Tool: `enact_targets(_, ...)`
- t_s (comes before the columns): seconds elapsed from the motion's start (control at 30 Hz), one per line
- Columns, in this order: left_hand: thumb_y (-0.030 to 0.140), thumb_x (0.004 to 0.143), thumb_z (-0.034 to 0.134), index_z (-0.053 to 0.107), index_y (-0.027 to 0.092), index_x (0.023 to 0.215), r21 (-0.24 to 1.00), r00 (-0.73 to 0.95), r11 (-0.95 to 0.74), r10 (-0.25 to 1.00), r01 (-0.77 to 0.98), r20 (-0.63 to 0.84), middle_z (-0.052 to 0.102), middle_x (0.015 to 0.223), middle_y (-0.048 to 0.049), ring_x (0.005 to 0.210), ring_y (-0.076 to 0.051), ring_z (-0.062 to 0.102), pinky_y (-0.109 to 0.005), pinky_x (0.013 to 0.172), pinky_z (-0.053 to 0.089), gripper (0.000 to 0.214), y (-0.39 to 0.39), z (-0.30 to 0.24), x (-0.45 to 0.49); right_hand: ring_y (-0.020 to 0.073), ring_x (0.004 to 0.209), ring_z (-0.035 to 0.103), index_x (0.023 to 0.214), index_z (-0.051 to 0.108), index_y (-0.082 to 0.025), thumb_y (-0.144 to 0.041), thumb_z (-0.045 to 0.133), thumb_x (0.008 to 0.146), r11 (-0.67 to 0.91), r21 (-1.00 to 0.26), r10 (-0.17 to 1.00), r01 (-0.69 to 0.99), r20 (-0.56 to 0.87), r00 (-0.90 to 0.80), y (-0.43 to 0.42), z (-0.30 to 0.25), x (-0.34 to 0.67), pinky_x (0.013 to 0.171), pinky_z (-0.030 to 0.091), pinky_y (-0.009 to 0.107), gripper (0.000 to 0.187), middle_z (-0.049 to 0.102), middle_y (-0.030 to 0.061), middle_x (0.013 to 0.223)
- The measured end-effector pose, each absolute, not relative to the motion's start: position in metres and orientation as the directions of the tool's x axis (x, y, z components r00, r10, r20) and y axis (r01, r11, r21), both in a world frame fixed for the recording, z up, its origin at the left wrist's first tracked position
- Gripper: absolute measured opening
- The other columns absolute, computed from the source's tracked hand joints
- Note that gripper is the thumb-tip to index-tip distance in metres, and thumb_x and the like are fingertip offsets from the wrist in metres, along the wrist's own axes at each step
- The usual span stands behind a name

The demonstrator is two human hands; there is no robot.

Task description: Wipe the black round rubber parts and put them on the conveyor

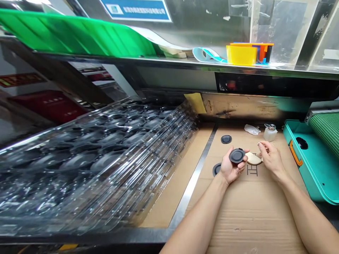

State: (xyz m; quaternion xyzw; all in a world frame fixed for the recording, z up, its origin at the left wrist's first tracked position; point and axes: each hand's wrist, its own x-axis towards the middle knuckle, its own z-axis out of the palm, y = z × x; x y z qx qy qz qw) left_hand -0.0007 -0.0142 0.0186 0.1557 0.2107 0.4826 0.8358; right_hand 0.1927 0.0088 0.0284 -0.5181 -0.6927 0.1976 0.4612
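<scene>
My left hand (231, 168) is closed around a round dark grey disc (237, 155), held up above the cardboard sheet (246, 211). Just right of it, my right hand (270, 158) has its fingers curled in a pinch at a beige cloth pad (253, 158) that lies on the cardboard between the two hands. Two more dark discs lie on the cardboard: one (226, 139) farther back, one (216, 169) partly hidden behind my left wrist.
A tilted stack of clear plastic blister trays (106, 158) fills the left. A small dispenser bottle (270, 132) and crumpled white wipe (252, 129) sit at the back. A teal bin (312, 169) holding a dark disc stands at right. Yellow and orange boxes (241, 54) are on the shelf.
</scene>
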Motion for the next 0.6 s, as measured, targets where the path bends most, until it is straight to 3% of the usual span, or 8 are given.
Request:
enact_targets(0.1, 0.059, 0.100, 0.033, 0.067, 0.009, 0.106, 0.552, 0.405, 0.445, 0.892, -0.705, -0.201, 0.062, 0.073, -0.0080, 0.042, -0.008, 0.041, -0.019, 0.035, 0.027, 0.061, -0.014, 0.017, 0.004, 0.0172, 0.074, 0.064, 0.106, 0.064, -0.020, -0.052, 0.053, 0.097, 0.372, -0.776, 0.900, 0.509, 0.437, 0.008, -0.002, 0.035, 0.182, 0.069, 0.049, 0.028, 0.034, 0.070, 0.0059, 0.092)
enact_targets(0.2, 0.064, 0.096, 0.042, 0.064, 0.013, 0.086, 0.643, 0.362, 0.411, 0.907, -0.647, -0.215, 0.057, 0.061, -0.0030, 0.040, -0.008, 0.042, -0.018, 0.034, 0.022, 0.056, -0.013, 0.012, 0.014, 0.0175, 0.078, 0.064, 0.096, 0.064, -0.021, -0.048, 0.061, 0.093, 0.422, -0.709, 0.883, 0.565, 0.464, -0.077, -0.014, 0.034, 0.166, 0.072, 0.049, 0.028, 0.027, 0.070, 0.0048, 0.088)
enact_targets(0.33, 0.067, 0.089, 0.055, 0.053, 0.017, 0.070, 0.709, 0.284, 0.373, 0.926, -0.598, -0.248, 0.051, 0.053, 0.0021, 0.041, -0.007, 0.043, -0.017, 0.037, 0.022, 0.054, -0.014, 0.003, 0.025, 0.0184, 0.084, 0.064, 0.094, 0.067, -0.021, -0.036, 0.050, 0.100, 0.511, -0.571, 0.839, 0.643, 0.493, -0.229, -0.026, 0.025, 0.148, 0.077, 0.048, 0.028, 0.024, 0.067, 0.0078, 0.093)
enact_targets(0.5, 0.067, 0.087, 0.058, 0.053, 0.016, 0.071, 0.714, 0.161, 0.305, 0.951, -0.630, -0.264, 0.053, 0.056, 0.0025, 0.042, -0.006, 0.042, -0.018, 0.037, 0.020, 0.054, -0.013, 0.000, 0.022, 0.0172, 0.084, 0.062, 0.093, 0.068, -0.022, -0.028, 0.048, 0.100, 0.601, -0.400, 0.798, 0.692, 0.348, -0.492, -0.027, 0.030, 0.153, 0.075, 0.046, 0.026, 0.021, 0.064, 0.0073, 0.099)
enact_targets(0.6, 0.068, 0.090, 0.053, 0.054, 0.016, 0.072, 0.755, 0.190, 0.317, 0.948, -0.574, -0.254, 0.051, 0.053, 0.0022, 0.040, -0.007, 0.042, -0.018, 0.037, 0.019, 0.055, -0.012, -0.002, 0.023, 0.0160, 0.080, 0.061, 0.097, 0.068, -0.022, -0.026, 0.047, 0.100, 0.511, -0.322, 0.853, 0.797, 0.302, -0.426, -0.024, 0.033, 0.159, 0.070, 0.043, 0.025, 0.021, 0.064, 0.0076, 0.100)
